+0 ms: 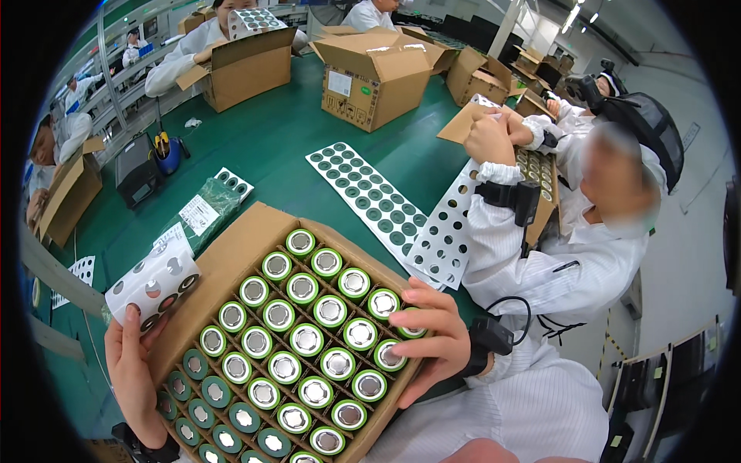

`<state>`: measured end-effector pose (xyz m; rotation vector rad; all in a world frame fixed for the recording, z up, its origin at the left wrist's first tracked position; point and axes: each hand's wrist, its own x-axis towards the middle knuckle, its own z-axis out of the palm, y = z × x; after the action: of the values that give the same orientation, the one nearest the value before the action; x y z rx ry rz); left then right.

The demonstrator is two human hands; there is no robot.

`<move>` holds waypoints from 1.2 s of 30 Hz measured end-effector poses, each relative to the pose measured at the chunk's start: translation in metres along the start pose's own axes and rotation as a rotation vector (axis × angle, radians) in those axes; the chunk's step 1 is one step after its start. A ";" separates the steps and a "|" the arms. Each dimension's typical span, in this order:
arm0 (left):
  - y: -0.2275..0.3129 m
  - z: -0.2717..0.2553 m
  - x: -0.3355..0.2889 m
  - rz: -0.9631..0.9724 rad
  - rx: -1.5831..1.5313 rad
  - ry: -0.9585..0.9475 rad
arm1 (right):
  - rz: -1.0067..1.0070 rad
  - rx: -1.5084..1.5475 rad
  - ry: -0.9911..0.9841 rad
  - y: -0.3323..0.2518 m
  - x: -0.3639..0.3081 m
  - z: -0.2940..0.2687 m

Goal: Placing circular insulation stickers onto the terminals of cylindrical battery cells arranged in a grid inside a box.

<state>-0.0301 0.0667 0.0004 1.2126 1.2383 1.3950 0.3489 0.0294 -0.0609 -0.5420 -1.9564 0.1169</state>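
Note:
A cardboard box point(258, 220) in front of me holds many cylindrical battery cells point(306, 339) with bright green wraps, standing upright in a divider grid. Cells at the lower left carry dark green insulating rings point(217, 392) on their tops; the others show bare metal. At the box's left side my left hand point(133, 374) pinches a curled white sticker sheet point(154, 279) with dark rings and round holes in it. My right hand point(438, 336) lies over the right edge of the box, fingers spread and touching the cell tops there.
On the green table point(270, 154) lie a ring sheet point(363, 193), a punched-out sheet point(448, 231) and a green plastic packet point(204, 216). A black device point(139, 170) stands left. A co-worker point(571, 224) sits close on my right; cartons point(370, 77) stand beyond.

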 end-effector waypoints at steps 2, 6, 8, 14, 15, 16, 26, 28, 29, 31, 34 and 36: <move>-0.002 -0.003 0.000 0.009 -0.005 -0.003 | -0.027 0.041 0.061 0.006 -0.002 -0.002; -0.003 -0.005 -0.002 0.017 -0.010 -0.034 | 0.021 0.132 0.015 0.016 0.003 -0.010; -0.004 -0.003 0.000 0.016 -0.005 -0.021 | 0.080 0.121 -0.001 0.018 0.001 -0.011; -0.002 -0.004 0.001 -0.005 0.031 0.003 | 0.241 0.286 -0.060 0.016 -0.001 -0.011; -0.002 -0.005 0.002 -0.006 0.033 -0.005 | 0.245 0.284 -0.061 0.016 -0.002 -0.010; -0.002 -0.005 0.003 -0.009 0.032 -0.007 | 0.267 0.319 -0.049 0.016 -0.004 -0.009; -0.001 -0.002 0.007 -0.029 0.032 -0.021 | 0.302 0.340 -0.010 0.015 -0.004 -0.008; 0.000 -0.004 0.007 -0.040 0.039 0.001 | 0.300 0.344 -0.005 0.015 -0.003 -0.005; 0.000 -0.005 0.007 -0.041 0.016 -0.019 | 0.291 0.330 0.005 0.015 -0.003 -0.005; 0.001 -0.010 0.005 -0.036 0.009 -0.019 | 0.272 0.341 0.018 0.015 -0.001 -0.003; -0.005 -0.009 0.008 -0.038 -0.017 -0.045 | 0.269 0.253 0.005 0.014 0.001 -0.006; -0.007 -0.003 0.011 -0.018 -0.039 -0.081 | 0.288 0.236 0.032 0.012 0.002 -0.006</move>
<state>-0.0348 0.0783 -0.0057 1.2171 1.1584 1.3380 0.3577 0.0402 -0.0608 -0.6600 -1.7927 0.5106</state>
